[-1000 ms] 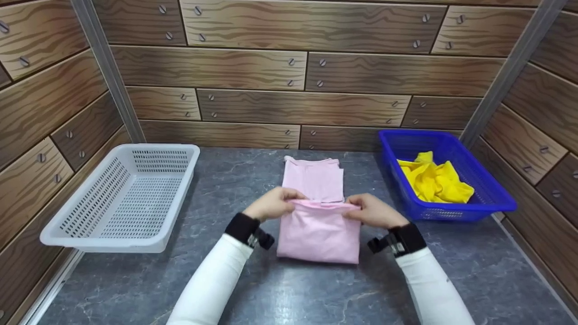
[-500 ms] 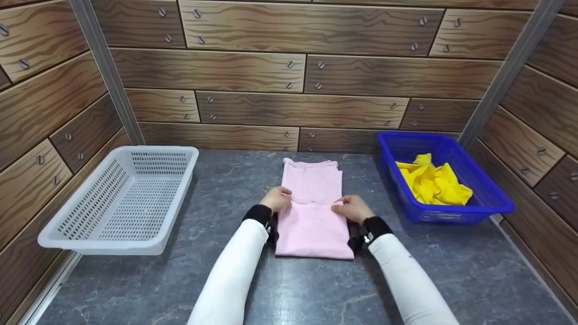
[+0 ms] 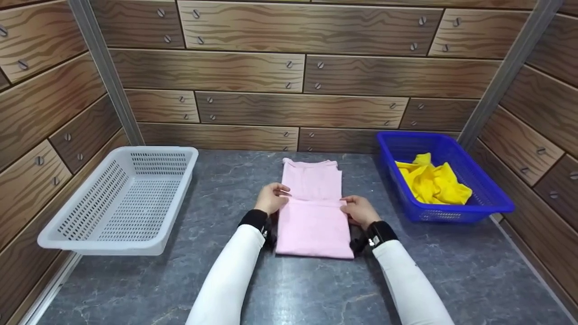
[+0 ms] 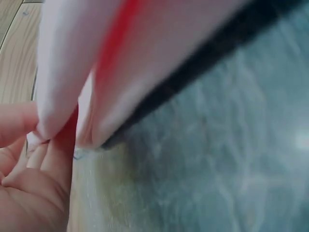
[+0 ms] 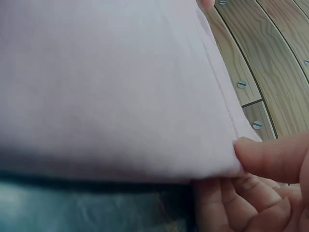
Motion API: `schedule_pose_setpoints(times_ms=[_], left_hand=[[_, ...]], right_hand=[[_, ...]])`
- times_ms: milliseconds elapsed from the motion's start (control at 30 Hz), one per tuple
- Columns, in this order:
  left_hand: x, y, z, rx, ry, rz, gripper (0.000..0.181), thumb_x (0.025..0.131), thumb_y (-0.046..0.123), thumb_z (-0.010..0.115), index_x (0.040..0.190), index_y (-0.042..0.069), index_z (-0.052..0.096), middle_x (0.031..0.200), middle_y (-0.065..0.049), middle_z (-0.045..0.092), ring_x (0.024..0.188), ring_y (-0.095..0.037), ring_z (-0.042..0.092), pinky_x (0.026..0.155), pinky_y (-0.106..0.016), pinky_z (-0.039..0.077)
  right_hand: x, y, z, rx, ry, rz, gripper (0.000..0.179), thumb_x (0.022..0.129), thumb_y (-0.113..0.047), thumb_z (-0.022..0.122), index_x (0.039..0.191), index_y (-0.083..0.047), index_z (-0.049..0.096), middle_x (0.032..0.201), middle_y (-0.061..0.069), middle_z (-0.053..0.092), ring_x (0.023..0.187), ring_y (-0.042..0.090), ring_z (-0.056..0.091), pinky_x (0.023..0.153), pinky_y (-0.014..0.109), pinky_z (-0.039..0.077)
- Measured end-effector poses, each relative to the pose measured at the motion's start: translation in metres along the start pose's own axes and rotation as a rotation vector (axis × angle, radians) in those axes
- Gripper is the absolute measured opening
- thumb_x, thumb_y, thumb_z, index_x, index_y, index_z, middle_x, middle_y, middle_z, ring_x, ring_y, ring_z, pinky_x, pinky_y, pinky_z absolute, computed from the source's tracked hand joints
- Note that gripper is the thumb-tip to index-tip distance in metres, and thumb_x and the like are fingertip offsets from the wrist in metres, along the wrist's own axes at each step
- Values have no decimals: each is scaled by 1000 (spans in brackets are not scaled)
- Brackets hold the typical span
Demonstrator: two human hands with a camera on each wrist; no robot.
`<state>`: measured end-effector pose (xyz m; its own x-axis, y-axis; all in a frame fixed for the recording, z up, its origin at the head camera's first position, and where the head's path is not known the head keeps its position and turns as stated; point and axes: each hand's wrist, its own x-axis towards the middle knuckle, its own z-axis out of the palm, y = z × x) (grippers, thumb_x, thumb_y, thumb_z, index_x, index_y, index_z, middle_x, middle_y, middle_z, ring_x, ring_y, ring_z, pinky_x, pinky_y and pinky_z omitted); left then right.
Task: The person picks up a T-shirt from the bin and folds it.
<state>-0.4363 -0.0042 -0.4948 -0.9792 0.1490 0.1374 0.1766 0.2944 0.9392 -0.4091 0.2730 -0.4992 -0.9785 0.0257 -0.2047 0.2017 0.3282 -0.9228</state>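
Note:
A pink shirt (image 3: 314, 230) lies folded into a narrow strip at mid-table, its near part doubled over and its far part (image 3: 313, 178) flat behind the fold's hem. At the left end of that hem, my left hand (image 3: 271, 199) pinches the cloth; the left wrist view shows the fabric's layered edge between thumb and fingers (image 4: 46, 162). My right hand (image 3: 360, 211) holds the opposite corner. In the right wrist view its thumb (image 5: 270, 157) presses on top of the stitched hem, with curled fingers underneath.
To the left stands a white perforated basket (image 3: 158, 225) with nothing in it. A blue basket (image 3: 483, 205) at the right holds crumpled yellow cloth (image 3: 435, 183). Wood-patterned walls (image 3: 253, 72) close off the back and sides of the grey marbled table (image 3: 226, 180).
Both hands have brought the raised hem down flat over the shirt. Since half a second ago, they have shifted slightly, the right hand moving outward to the corner.

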Motion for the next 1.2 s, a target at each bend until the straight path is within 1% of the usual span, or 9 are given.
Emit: schedule_pose_setpoints(times_ms=[67,233,333,467,600,733,833,967,1200], left_hand=[[1,-2,1,14,12,-9,26,84,-11,64,109,-11,68,108,-28,75,104,-38,73,70,-16,48],[-2,-3,1,115,97,-25,24,87,-6,62,110,-7,68,107,-26,73,103,-37,69,87,-33,55],[-12,4,-4,168,121,-65,28,88,-2,58,116,-6,65,113,-26,70,108,-39,66,98,-45,53],[-34,11,-17,241,32,-193,34,93,11,61,122,-5,59,120,-26,66,107,-35,65,96,-44,54],[-54,10,-27,317,-86,-280,27,98,21,63,111,-2,64,94,-13,69,77,-20,62,69,-30,53],[-67,11,-29,440,-141,-253,30,100,26,62,87,1,71,64,1,57,58,-13,50,56,-24,42],[-72,13,-29,512,-142,-218,35,99,28,64,78,1,73,57,4,52,56,-13,48,58,-24,39],[-76,15,-26,547,-138,-221,30,94,30,70,76,6,75,55,7,52,56,-12,50,58,-27,41],[-78,16,-22,620,-131,-222,48,91,27,73,51,20,48,50,9,41,55,-13,44,67,-36,40]], right_hand=[[0,1,1,-18,29,-12,42,96,-5,60,134,11,54,95,1,63,77,7,59,65,20,52],[-5,2,2,-242,140,-99,35,95,-14,66,120,11,61,93,12,70,76,13,63,65,21,48],[-17,4,-2,-289,125,-88,35,98,-17,63,120,10,58,92,14,72,69,13,66,62,23,50],[-41,8,-8,-239,41,-39,32,98,-15,62,116,11,58,83,10,71,61,10,63,57,23,52],[-60,10,-11,-301,-2,-9,22,96,-16,65,97,6,68,72,4,67,56,11,59,55,24,51],[-69,11,-10,-397,4,2,23,95,-22,68,83,-3,70,66,2,65,53,12,57,52,24,48],[-69,11,-8,-440,23,-16,25,93,-24,70,77,-4,69,63,0,62,53,11,55,51,23,46],[-70,11,-5,-489,53,-48,26,90,-24,73,73,-5,68,61,-3,59,56,11,52,53,22,42],[-73,10,-3,-514,63,-78,24,90,-21,72,72,-6,66,60,-2,59,58,12,51,55,23,41]])
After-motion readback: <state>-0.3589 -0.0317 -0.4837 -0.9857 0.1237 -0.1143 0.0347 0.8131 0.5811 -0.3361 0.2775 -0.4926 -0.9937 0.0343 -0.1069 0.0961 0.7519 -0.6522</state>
